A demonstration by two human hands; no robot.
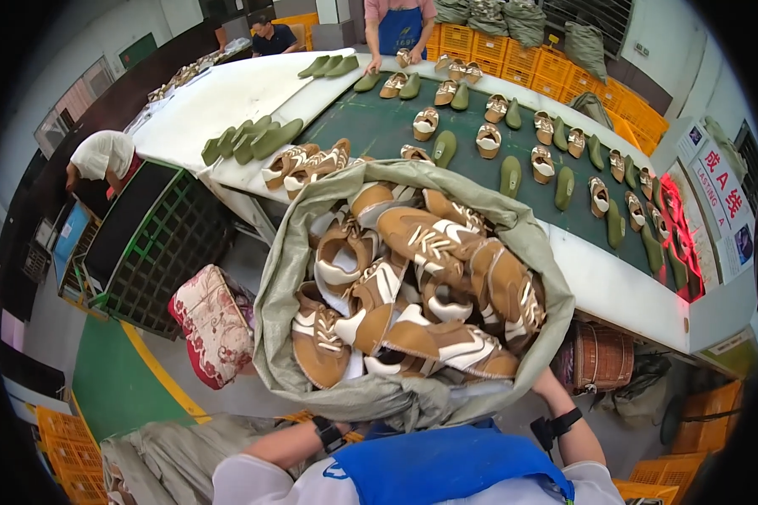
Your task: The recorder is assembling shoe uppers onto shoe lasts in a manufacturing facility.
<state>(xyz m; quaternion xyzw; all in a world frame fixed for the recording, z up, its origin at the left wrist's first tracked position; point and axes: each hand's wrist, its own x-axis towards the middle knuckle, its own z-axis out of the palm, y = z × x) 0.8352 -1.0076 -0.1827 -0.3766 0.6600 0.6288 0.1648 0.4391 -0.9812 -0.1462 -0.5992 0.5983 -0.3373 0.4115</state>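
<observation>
Forearms bent up under grey sack (288, 278) of brown shoe uppers (421, 231); hands hidden, grip can't tell.

My left forearm (299, 443) comes up from the lower edge, bare below a short white sleeve, angling to the right toward the grey sack (413, 402). A black band circles its wrist just where it meets the sack's near rim. My left hand is hidden under that rim, so I cannot tell how its fingers lie. My right forearm (564, 412) rises on the other side, leaning left toward the same rim, also bare, with a black strap around it below the wrist. My right hand is tucked behind the sack's lower right edge, out of sight too. Both elbows stay bent, close to my chest, with the sack between my arms.
</observation>
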